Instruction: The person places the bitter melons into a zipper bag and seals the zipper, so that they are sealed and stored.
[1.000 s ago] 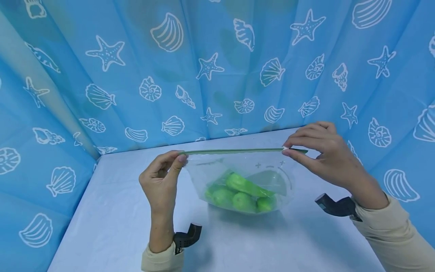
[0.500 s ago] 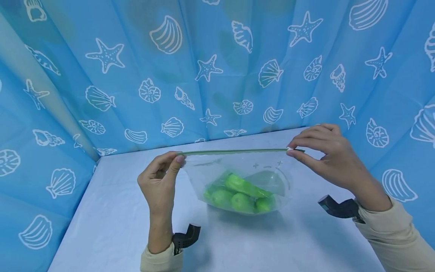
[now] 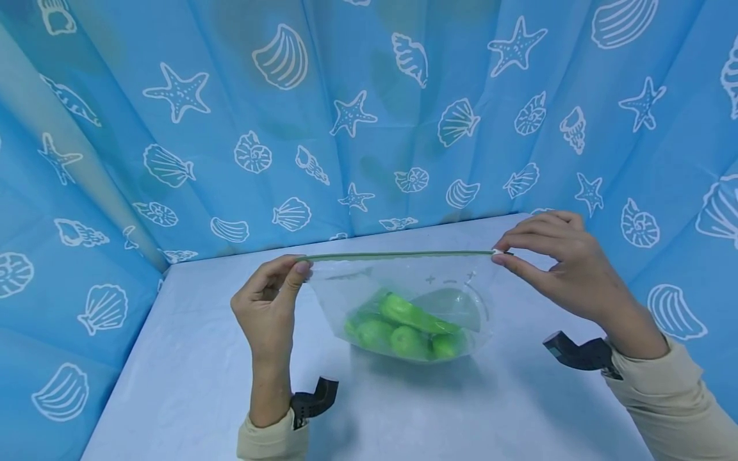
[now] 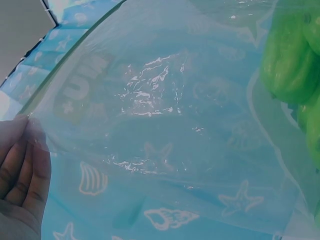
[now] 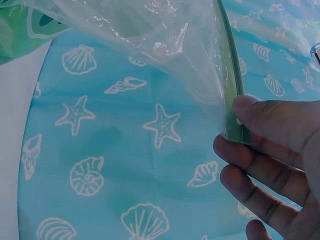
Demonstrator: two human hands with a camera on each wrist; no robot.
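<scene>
A clear zip bag [image 3: 346, 288] with a green zip strip [image 3: 403, 255] along its top is held up between my two hands, its bottom low over the table. Several green fruits or vegetables [image 3: 409, 341] lie at the bottom, a longer green piece [image 3: 415, 314] on top of them. My left hand [image 3: 271, 301] pinches the bag's top left corner between thumb and fingers. With thumb and index finger my right hand [image 3: 567, 269] pinches a small white slider [image 3: 497, 251] near the strip's right end. In the right wrist view the thumb partly covers the slider.
The table [image 3: 190, 352] has a white cover. A blue curtain [image 3: 357, 160] printed with white shells and starfish stands behind it and at both sides. A black camera mount is strapped to each wrist [image 3: 314, 398].
My right hand has slid to the right along the green strip with the white slider, up to near its end. The left hand keeps its grip and has shifted slightly left.
</scene>
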